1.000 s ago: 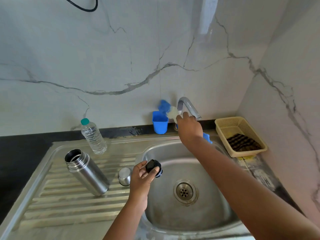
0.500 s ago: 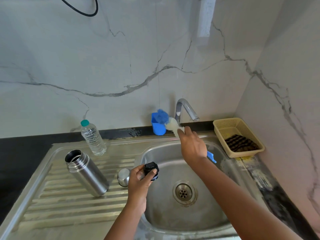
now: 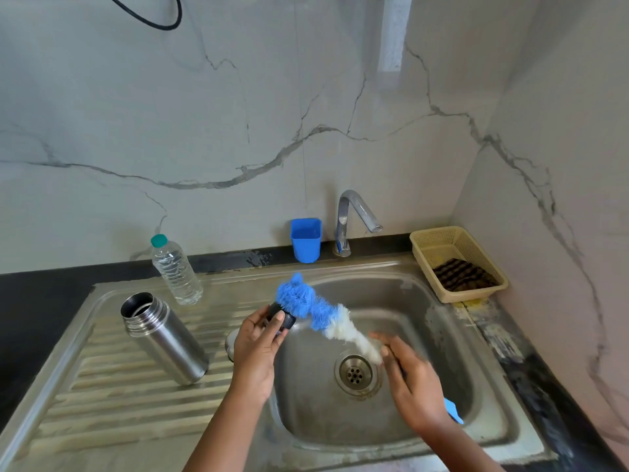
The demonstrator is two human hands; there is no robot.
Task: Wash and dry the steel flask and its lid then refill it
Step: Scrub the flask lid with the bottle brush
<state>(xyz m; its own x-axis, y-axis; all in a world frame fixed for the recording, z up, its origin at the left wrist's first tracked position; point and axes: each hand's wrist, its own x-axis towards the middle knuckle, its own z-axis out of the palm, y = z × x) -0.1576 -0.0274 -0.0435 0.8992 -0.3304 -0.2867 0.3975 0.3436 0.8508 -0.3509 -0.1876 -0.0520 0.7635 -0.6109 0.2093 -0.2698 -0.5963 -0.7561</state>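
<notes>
since a second ago the right hand (image 3: 413,379) came away from the blue cup (image 3: 306,239) by the tap (image 3: 354,212) with the bottle brush (image 3: 320,313) and now grips its handle over the sink (image 3: 439,294), bristle tip touching the black lid (image 3: 282,318). the left hand (image 3: 257,349) pinches that lid. the steel flask (image 3: 163,337) stands open on the drainboard at left, water bottle (image 3: 175,269) just beyond it.

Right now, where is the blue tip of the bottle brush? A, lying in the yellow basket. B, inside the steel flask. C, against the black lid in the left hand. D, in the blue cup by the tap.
C: the brush held by the right hand has its blue bristles against the black lid that the left hand holds over the sink.
</notes>
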